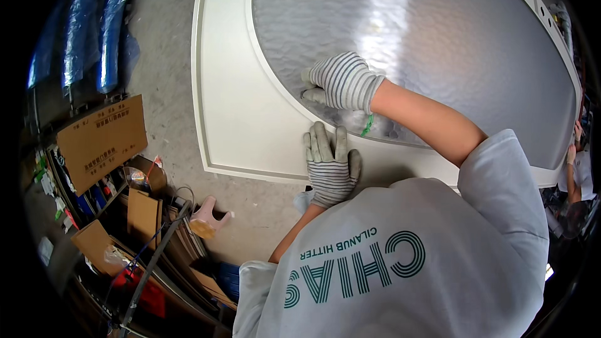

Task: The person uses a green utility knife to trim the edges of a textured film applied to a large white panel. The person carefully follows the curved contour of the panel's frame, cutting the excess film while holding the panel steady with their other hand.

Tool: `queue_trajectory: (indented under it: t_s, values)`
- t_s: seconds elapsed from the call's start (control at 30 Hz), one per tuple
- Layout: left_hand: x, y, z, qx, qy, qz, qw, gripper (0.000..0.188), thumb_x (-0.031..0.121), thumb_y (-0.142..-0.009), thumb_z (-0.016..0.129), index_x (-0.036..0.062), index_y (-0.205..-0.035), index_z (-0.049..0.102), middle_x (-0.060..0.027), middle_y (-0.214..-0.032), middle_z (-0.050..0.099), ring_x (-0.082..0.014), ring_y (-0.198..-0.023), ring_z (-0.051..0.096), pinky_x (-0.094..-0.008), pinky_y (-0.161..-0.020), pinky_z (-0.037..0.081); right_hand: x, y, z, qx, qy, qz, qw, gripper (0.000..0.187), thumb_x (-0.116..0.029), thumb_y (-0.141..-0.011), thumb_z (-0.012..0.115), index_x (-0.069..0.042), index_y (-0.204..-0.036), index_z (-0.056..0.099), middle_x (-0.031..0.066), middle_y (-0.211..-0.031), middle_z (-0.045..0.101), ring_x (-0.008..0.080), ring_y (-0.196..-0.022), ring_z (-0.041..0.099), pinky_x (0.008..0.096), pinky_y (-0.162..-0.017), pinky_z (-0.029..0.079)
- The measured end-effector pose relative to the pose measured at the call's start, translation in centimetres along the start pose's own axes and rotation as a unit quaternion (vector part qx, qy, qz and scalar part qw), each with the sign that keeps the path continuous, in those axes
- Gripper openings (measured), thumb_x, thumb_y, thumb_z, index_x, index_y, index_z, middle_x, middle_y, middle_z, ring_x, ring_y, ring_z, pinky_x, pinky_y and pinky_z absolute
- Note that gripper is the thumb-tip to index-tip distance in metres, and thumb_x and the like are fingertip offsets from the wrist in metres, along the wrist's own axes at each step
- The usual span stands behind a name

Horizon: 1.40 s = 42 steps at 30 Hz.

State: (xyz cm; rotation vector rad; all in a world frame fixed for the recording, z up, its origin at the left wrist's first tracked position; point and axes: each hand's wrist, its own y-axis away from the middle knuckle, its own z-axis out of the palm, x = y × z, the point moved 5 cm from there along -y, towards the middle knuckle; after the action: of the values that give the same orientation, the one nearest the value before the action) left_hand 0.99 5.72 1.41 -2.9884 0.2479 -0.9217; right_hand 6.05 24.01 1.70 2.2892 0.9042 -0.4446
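Observation:
A large cream-white door-like panel (228, 100) lies in front of me, with a curved pane of grey, rippled, shiny glass (463, 69) set in it. My left hand (328, 166), in a grey-palmed striped glove, rests flat on the panel's near border, fingers stretched out. Over the glass, close to its curved rim, my right hand (343, 82) in a matching glove has its fingers bent and drawn together. What they hold, if anything, is hidden. A green twisted strip (367, 126) shows beside the right wrist, over the glass near its lower edge.
Blue plastic-wrapped lengths (113, 31) stand at the far left. Below them are a cardboard sheet (103, 141), a rack with cardboard pieces (144, 216) and a pink stool (210, 218) on the concrete floor. Another person's arm (571, 156) reaches the panel's right edge.

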Motion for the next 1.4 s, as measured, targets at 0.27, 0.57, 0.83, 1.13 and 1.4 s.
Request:
queue_trajectory:
  t_s: [0.27, 0.57, 0.83, 1.13, 1.4]
  values:
    - [-0.4, 0.6, 0.3, 0.012, 0.002, 0.0, 1.0, 0.067, 0.021, -0.084, 0.064, 0.0014, -0.143, 0.038, -0.0411, -0.142, 0.029, -0.056, -0.124, 0.04, -0.0683, -0.104, 0.029, 0.0, -0.5, 0.8, 0.028, -0.01, 0.02, 0.999, 0.03, -0.039, -0.088, 0.065, -0.011, -0.08, 0.056, 0.0068, -0.072, 0.063, 0.0285, -0.07, 0.064, 0.0422, -0.062, 0.049]
    - [-0.2, 0.5, 0.2, 0.017, -0.002, 0.003, 1.0, 0.065, 0.023, -0.084, 0.063, 0.0004, -0.141, 0.04, -0.0414, -0.141, 0.032, -0.056, -0.125, 0.039, -0.0672, -0.105, 0.03, -0.1, 0.0, 0.2, 0.002, -0.008, 0.017, 1.0, 0.03, -0.039, -0.089, 0.062, -0.01, -0.081, 0.057, 0.0085, -0.073, 0.063, 0.0306, -0.069, 0.064, 0.0434, -0.062, 0.05]
    - [-0.2, 0.2, 0.0, -0.001, 0.004, -0.003, 1.0, 0.065, 0.024, -0.085, 0.062, -0.0001, -0.141, 0.039, -0.0417, -0.141, 0.032, -0.0561, -0.126, 0.039, -0.0675, -0.105, 0.029, -0.3, -0.1, 0.3, 0.003, 0.002, 0.014, 1.0, 0.031, -0.04, -0.089, 0.061, -0.01, -0.081, 0.057, 0.0088, -0.071, 0.063, 0.0308, -0.069, 0.064, 0.0442, -0.062, 0.05]
    - [-0.3, 0.5, 0.2, 0.013, 0.003, 0.008, 1.0, 0.067, 0.024, -0.086, 0.062, 0.001, -0.143, 0.037, -0.0417, -0.142, 0.03, -0.056, -0.126, 0.039, -0.0678, -0.104, 0.029, -0.2, 0.2, 0.8, 0.029, -0.009, 0.023, 0.999, 0.029, -0.039, -0.089, 0.061, -0.01, -0.083, 0.058, 0.0085, -0.075, 0.065, 0.0299, -0.071, 0.065, 0.0431, -0.064, 0.05]
    - [-0.2, 0.5, 0.4, 0.017, -0.004, 0.005, 1.0, 0.067, 0.024, -0.085, 0.062, 0.0013, -0.143, 0.037, -0.0415, -0.142, 0.031, -0.0558, -0.127, 0.039, -0.0678, -0.105, 0.029, -0.1, 0.3, 0.6, 0.035, -0.002, 0.015, 0.999, 0.03, -0.04, -0.09, 0.061, -0.011, -0.084, 0.059, 0.0072, -0.074, 0.065, 0.0285, -0.072, 0.066, 0.0426, -0.063, 0.05]
